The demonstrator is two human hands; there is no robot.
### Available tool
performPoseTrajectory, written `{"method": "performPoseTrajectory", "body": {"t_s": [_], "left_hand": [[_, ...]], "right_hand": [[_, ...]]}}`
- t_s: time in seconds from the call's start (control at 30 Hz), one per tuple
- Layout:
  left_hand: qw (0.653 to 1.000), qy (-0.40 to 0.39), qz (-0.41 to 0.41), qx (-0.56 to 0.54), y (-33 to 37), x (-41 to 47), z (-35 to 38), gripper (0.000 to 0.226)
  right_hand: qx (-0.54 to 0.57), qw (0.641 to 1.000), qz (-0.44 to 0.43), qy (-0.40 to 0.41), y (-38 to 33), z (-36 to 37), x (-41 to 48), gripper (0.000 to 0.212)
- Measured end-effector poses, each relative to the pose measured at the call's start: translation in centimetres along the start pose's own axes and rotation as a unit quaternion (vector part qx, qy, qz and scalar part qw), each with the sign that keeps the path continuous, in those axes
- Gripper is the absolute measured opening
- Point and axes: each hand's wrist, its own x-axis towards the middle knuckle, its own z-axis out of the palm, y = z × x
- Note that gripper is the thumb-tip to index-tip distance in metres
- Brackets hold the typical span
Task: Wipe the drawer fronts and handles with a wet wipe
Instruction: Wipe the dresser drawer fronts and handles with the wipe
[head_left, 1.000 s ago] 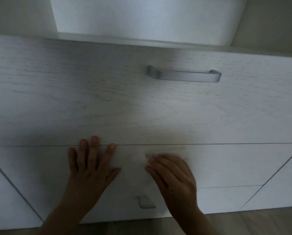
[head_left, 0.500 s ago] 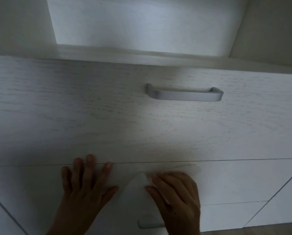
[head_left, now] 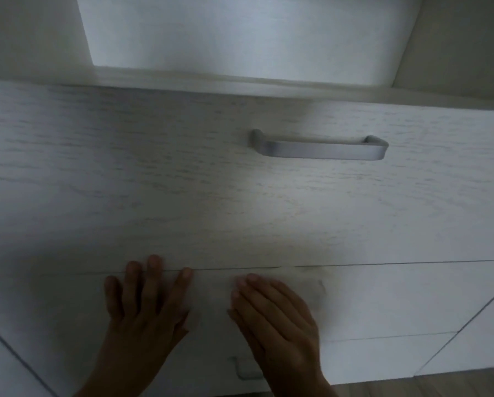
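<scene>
Two pale wood-grain drawer fronts fill the view. The upper drawer front (head_left: pixel 154 181) carries a grey metal handle (head_left: pixel 320 149). On the lower drawer front (head_left: pixel 397 299), my left hand (head_left: pixel 145 305) lies flat with fingers spread, its fingertips at the seam between the drawers. My right hand (head_left: pixel 277 319) lies flat with straight fingers pressing a white wet wipe (head_left: pixel 311 282) against the lower front; the blurred wipe shows to the right of the fingers, up to the seam. Below my right hand, the left end of the lower handle (head_left: pixel 244 371) peeks out.
An open white shelf recess (head_left: pixel 240 32) sits above the drawers. Neighbouring cabinet panels (head_left: pixel 475 345) flank the lower drawer on both sides. A strip of wooden floor (head_left: pixel 440 386) shows at the bottom right.
My right hand has flattened and slid the wipe to the right along the top of the lower drawer front. My left hand has stayed in place. The view has tilted slightly.
</scene>
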Motion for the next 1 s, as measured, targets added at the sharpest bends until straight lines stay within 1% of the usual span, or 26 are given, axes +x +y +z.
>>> {"method": "performPoseTrajectory", "body": {"t_s": [0.1, 0.23, 0.33, 0.43, 0.5, 0.57, 0.63, 0.73, 0.87, 1.0], "left_hand": [[1.0, -0.001, 0.0, -0.007, 0.1, 0.2, -0.2, 0.061], [1.0, -0.005, -0.008, 0.007, 0.3, 0.3, -0.1, 0.068], [1.0, -0.013, -0.008, 0.004, 0.3, 0.0, -0.2, 0.069], [1.0, -0.01, -0.008, -0.005, 0.2, 0.1, -0.4, 0.068], [1.0, -0.007, -0.007, -0.006, 0.2, 0.1, -0.4, 0.068], [1.0, -0.008, -0.007, -0.001, 0.2, 0.1, -0.5, 0.068], [1.0, -0.009, -0.009, 0.004, 0.3, 0.1, -0.4, 0.068], [1.0, -0.011, -0.014, 0.002, 0.3, 0.1, -0.3, 0.068], [1.0, -0.011, -0.008, -0.003, 0.2, 0.1, -0.4, 0.068], [1.0, -0.007, -0.007, 0.0, 0.2, 0.1, -0.4, 0.069]], "right_hand": [[0.028, 0.999, 0.0, -0.019, 0.4, -0.5, 0.3, 0.014], [-0.008, 1.0, 0.005, -0.028, 1.8, -3.1, -0.3, 0.012], [-0.007, 1.0, 0.01, -0.029, 1.1, -2.4, 0.1, 0.012], [0.019, 0.998, -0.007, -0.054, -0.1, -0.8, 0.5, 0.015], [0.032, 0.997, -0.013, -0.073, 0.3, -1.0, 0.4, 0.016], [0.019, 0.996, -0.012, -0.084, 1.1, -2.2, -0.1, 0.017], [0.004, 0.997, -0.006, -0.073, 1.9, -3.3, -0.6, 0.016], [0.014, 0.998, -0.006, -0.058, 1.5, -2.9, -0.5, 0.019], [0.03, 0.994, -0.036, -0.095, 0.3, -1.3, 0.3, 0.025], [0.018, 0.995, -0.034, -0.092, 2.1, -3.4, -0.4, 0.022]]}}
